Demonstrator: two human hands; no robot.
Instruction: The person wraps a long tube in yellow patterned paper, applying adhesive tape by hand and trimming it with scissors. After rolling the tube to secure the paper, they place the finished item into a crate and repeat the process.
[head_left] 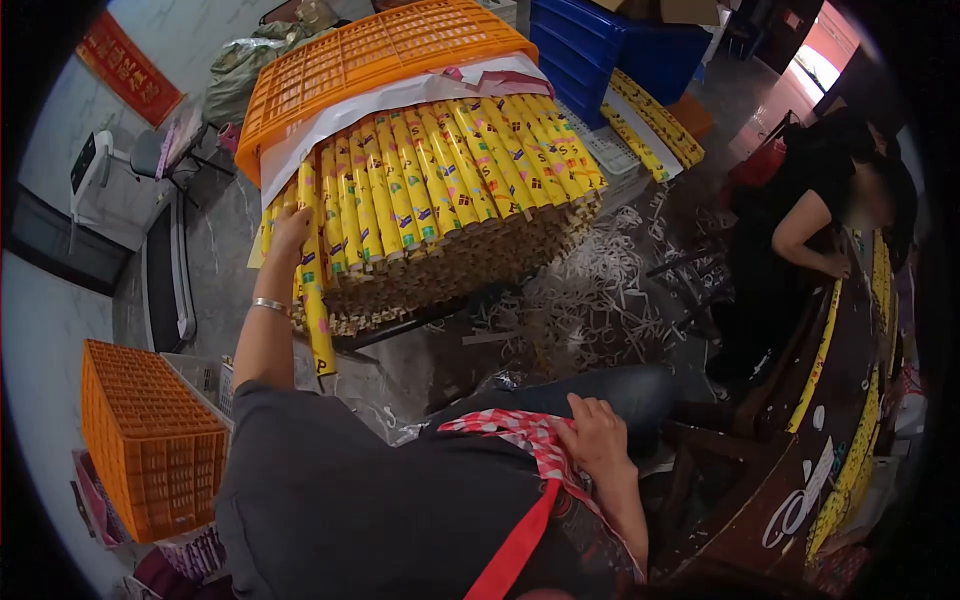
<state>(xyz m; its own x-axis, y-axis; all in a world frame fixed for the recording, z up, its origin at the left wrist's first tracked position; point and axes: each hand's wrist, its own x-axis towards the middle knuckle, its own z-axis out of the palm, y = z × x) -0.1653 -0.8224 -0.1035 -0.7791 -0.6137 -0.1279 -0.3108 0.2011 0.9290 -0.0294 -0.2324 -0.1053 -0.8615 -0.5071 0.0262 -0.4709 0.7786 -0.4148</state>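
Note:
A large stack of yellow patterned tubes (440,180) lies in an orange crate (380,65) lined with white sheet. My left hand (292,232) is closed round one yellow tube (317,320) at the stack's left edge; this tube sticks out toward me past the others. My right hand (597,435) rests by my lap against a red-and-white checked cloth (510,427), its fingers bent; whether it grips the cloth I cannot make out.
A co-worker (800,220) leans over a dark table (740,520) with yellow strips on the right. Paper scraps (590,290) litter the floor. Orange crates (150,440) stand at lower left, blue bins (615,50) at the back.

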